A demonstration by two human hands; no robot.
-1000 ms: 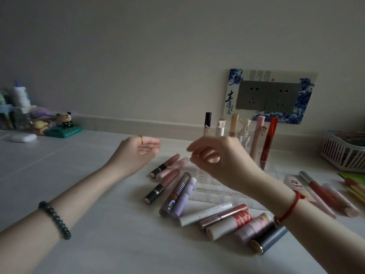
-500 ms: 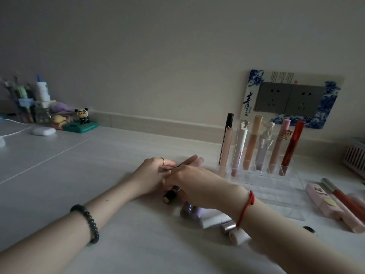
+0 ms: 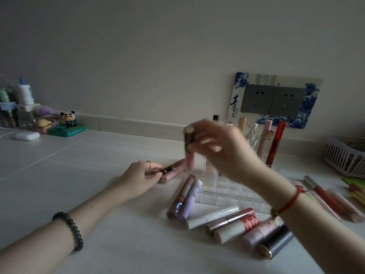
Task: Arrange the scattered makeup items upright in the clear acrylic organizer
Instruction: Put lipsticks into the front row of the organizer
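Left of the clear acrylic organizer (image 3: 223,191), the left hand (image 3: 138,177) rests on the counter (image 3: 69,161). Its fingers pinch the black-collared end of a flat-lying tube (image 3: 171,171). Just above the organizer's left edge, the right hand (image 3: 225,153) holds a pink gloss tube (image 3: 190,155) upright, fingers curled round its dark cap and its base pointing down. To seat it well, I judge the base should be lined up over an unfilled cell, lowered straight, and released only once it stands. The held tube is slim and pale pink with a brownish cap, slightly blurred. Standing tubes (image 3: 263,141) fill the organizer's back row; loose tubes (image 3: 213,217) lie before it.
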